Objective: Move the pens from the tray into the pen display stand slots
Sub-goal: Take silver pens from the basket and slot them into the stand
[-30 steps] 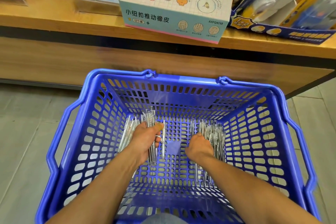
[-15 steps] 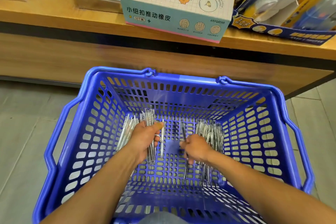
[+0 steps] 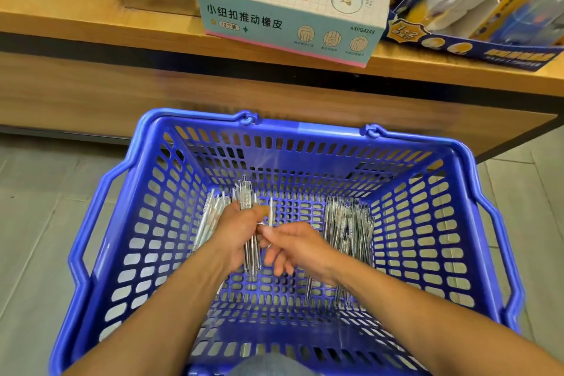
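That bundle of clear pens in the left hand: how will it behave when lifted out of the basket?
The bundle of pens looks stiff, thin and probably light. Their glossy clear barrels could slide past each other, since the left hand grips only mid-length. A dropped pen might roll or catch in the blue basket floor's slots.

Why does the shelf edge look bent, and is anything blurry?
Head view: the wide lens bows the wooden shelf and flares the blue basket; the right hand is smeared by motion; the clear pens glint, so single ones blend together.
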`<state>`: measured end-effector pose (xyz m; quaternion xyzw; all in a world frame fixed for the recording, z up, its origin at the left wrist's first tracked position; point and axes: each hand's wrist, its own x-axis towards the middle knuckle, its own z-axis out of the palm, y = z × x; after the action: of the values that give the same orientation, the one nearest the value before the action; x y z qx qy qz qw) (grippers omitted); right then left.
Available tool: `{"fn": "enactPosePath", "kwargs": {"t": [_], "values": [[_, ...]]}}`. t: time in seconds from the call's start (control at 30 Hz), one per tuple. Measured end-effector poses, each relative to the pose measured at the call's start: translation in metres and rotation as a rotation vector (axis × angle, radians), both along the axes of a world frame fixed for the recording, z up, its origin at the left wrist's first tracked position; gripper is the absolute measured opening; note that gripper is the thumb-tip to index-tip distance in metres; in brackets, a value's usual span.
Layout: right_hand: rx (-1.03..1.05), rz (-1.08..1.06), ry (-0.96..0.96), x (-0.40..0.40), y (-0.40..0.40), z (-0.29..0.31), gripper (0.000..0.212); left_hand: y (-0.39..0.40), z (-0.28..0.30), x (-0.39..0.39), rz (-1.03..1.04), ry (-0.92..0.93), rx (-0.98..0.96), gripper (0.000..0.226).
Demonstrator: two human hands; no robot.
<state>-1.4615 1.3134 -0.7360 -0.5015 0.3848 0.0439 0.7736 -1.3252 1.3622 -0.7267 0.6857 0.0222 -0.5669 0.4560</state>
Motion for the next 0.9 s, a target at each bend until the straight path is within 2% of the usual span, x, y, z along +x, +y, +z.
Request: {"fn": "enactPosePath", "kwargs": {"t": [0.07, 0.17, 0.2, 0.27, 0.4, 0.5, 0.57, 0.7, 0.8, 0.9], "values": [[-0.150, -0.079, 0.261, -0.008, -0.009, -0.020, 0.024, -0.001, 0.002, 0.001, 0.016, -0.018, 0.009, 0.006], [-0.605, 0.201, 0.760, -0.025, -0.016, -0.047, 0.017, -0.001, 0.004, 0.002, 0.030, -0.008, -0.003, 0.009], [-0.662, 0.295, 0.861, -0.028, -0.015, -0.051, 0.035, -0.001, 0.005, 0.002, 0.024, 0.002, -0.005, 0.010], [-0.661, 0.394, 0.907, -0.032, -0.011, -0.059, 0.067, 0.000, 0.006, 0.001, 0.007, 0.013, -0.015, 0.013], [-0.725, 0.440, 0.899, -0.030, -0.005, -0.067, 0.075, 0.000, 0.006, 0.001, -0.009, 0.013, -0.022, 0.012], [-0.669, 0.309, 0.882, -0.028, -0.010, -0.063, 0.073, -0.001, 0.004, 0.001, -0.030, 0.007, -0.019, 0.010], [-0.633, 0.210, 0.810, -0.028, -0.015, -0.055, 0.062, -0.001, 0.004, 0.002, -0.030, 0.004, -0.019, 0.009], [-0.387, -0.052, 0.438, -0.020, -0.022, -0.031, 0.028, -0.001, 0.002, 0.001, -0.015, -0.014, -0.015, 0.020], [-0.275, -0.173, 0.148, -0.009, -0.020, -0.011, 0.025, 0.000, 0.006, 0.000, -0.020, -0.016, -0.019, 0.029], [-0.253, -0.200, -0.010, 0.003, -0.014, 0.001, 0.022, 0.000, 0.009, -0.001, -0.043, 0.039, -0.037, 0.050]]}}
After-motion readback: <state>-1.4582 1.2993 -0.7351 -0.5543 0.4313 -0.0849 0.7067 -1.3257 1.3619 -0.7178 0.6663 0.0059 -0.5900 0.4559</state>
